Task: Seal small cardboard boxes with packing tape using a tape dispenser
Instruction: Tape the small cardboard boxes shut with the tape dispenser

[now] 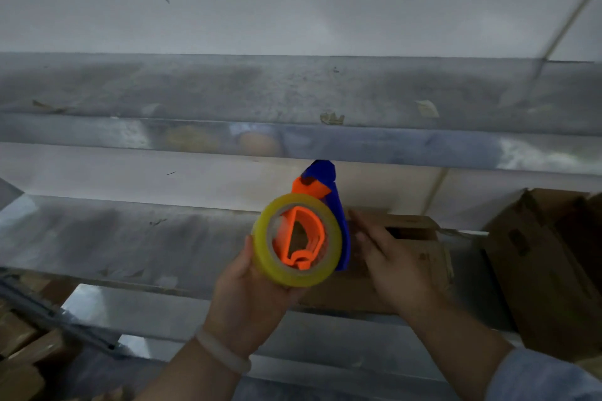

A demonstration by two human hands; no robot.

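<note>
- Grey metal shelving [293,91] runs across the whole view beneath a pale wall, with scraps of old tape stuck along its edges; the picture is soft with blur, so fine detail is uncertain
- Left-hand fingers go under and behind the roll where they cannot be seen, while the thumb lies up its near side; the left hand [250,296] is plainly closed around the tape dispenser [301,238], cradling it from below
- That dispenser shows a yellowish roll of tape on an orange hub, with a blue body and nose pointing up and away from the person; I cannot make out any free tape end
- Right-hand fingers lie straight and close together, flat and gripping nothing; the right hand [395,264] rests palm down on the small cardboard box [413,238]
- This box sits on the shelf ledge just right of the dispenser, and a dark gap shows between its top flaps, so it looks not yet sealed
- Larger brown cartons [547,270] stand at the far right, and more cardboard lies low at the left
- My reading: the step in hand is steadying the box before taping
- Next, the flaps want pressing shut and the blue nose bringing down onto the seam
</note>
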